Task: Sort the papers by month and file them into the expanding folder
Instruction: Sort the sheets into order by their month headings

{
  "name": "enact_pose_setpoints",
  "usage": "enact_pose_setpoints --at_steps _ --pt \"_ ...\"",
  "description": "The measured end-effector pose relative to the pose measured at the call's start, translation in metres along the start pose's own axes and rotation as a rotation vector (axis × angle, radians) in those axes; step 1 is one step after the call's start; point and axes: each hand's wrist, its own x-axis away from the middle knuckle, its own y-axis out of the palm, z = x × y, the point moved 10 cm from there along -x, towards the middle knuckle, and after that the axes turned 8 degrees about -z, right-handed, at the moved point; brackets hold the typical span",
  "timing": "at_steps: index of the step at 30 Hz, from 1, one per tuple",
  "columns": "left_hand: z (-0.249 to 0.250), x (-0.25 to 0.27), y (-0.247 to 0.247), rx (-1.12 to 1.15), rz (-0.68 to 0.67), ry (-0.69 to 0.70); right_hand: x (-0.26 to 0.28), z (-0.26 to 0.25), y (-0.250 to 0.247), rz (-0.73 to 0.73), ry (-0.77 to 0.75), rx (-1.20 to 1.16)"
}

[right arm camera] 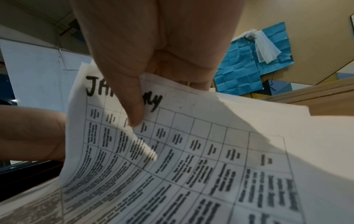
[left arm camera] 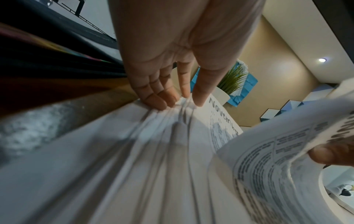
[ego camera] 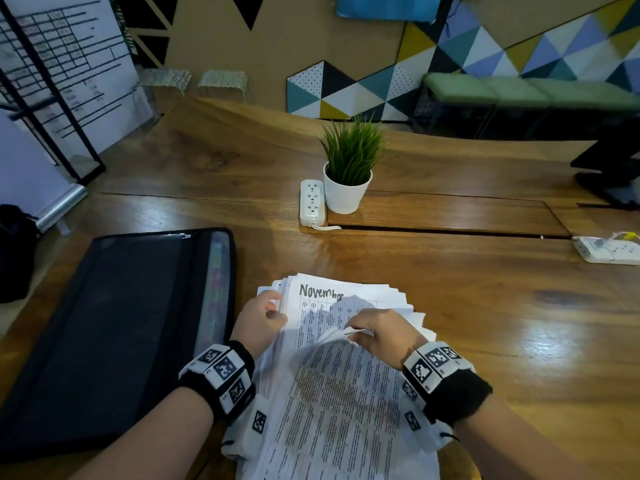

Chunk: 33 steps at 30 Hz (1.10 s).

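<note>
A loose stack of printed sheets [ego camera: 398, 303] lies on the wooden table [ego camera: 485, 306] right in front of me. My right hand [ego camera: 356, 332] pinches the top edge of the sheet headed January [right arm camera: 191, 151] and curls it up off the stack, thumb on the printed side. Beneath it a sheet headed November [ego camera: 322, 292] shows. At the stack's far left corner my left hand [ego camera: 273, 311] holds the fanned edges, thumb on top of the November sheet [left arm camera: 220, 121] and fingers at the side. The black expanding folder [ego camera: 114, 323] lies flat to the left, coloured tabs along its right edge.
Beyond the papers stand a potted plant [ego camera: 349, 174] and a white power strip [ego camera: 312, 202]. A second power strip [ego camera: 609, 249] lies at the right edge. A black monitor foot [ego camera: 609, 174] sits far right, a black bag [ego camera: 14, 251] off the table's left side.
</note>
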Motion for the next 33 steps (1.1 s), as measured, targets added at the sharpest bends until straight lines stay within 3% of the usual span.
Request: enact_pose_setpoints --at_steps 16,26,30,33 --pt "0.001 0.002 0.008 -0.053 -0.069 -0.015 -0.006 -0.004 -0.009 -0.026 0.017 0.061" --pt "0.006 0.007 0.009 -0.012 -0.034 0.02 -0.008 -0.007 -0.005 -0.057 0.012 0.056" --pt "0.017 0.004 0.006 -0.061 0.001 0.083 -0.004 -0.009 -0.006 -0.022 -0.028 0.05" --pt "0.02 0.001 0.007 -0.004 0.012 0.137 0.0 -0.006 -0.012 0.084 -0.082 -0.004"
